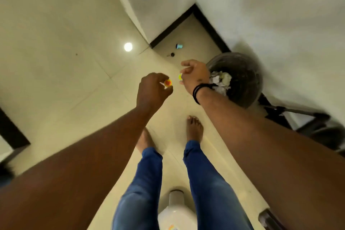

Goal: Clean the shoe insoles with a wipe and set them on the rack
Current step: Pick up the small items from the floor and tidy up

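Above a pale tiled floor [74, 99], near the corner where two white walls meet, we hold both hands out in front of us. Our left hand [152, 91] curls its fingers round a small yellow-and-red round object [168, 82], pinched at the fingertips. Our right hand [194, 76], two dark bands [200, 90] at the wrist, has fingers bent round a small yellow-green piece [180, 76]; what either item is, we cannot tell through the blur. Just beside the right wrist stands one dark round bin [244, 80] holding crumpled white paper [221, 80]. Our two bare feet [194, 129] stand below, legs in blue jeans [205, 183]. No insoles, wipe or rack show, and no writing is legible.
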Demonstrator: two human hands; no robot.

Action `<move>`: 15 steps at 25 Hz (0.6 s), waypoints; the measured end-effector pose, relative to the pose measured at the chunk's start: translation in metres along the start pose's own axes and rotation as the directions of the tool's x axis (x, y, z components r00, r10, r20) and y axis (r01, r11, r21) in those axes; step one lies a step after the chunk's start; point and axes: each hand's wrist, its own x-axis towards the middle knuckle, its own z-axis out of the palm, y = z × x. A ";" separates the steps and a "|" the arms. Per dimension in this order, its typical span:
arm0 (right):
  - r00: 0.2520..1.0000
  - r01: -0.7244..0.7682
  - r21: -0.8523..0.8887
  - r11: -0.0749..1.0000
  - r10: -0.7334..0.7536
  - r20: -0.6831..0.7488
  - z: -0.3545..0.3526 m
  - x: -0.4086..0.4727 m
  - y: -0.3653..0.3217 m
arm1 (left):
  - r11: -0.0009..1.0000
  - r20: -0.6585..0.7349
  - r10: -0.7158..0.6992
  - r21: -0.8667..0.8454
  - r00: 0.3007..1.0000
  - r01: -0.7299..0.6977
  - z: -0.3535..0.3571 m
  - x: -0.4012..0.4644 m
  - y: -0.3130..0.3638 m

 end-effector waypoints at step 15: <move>0.863 0.116 0.275 0.955 0.040 -0.504 -0.420 -0.313 -0.073 | 0.765 0.271 0.619 0.005 0.737 -0.644 -0.081 -0.234 0.401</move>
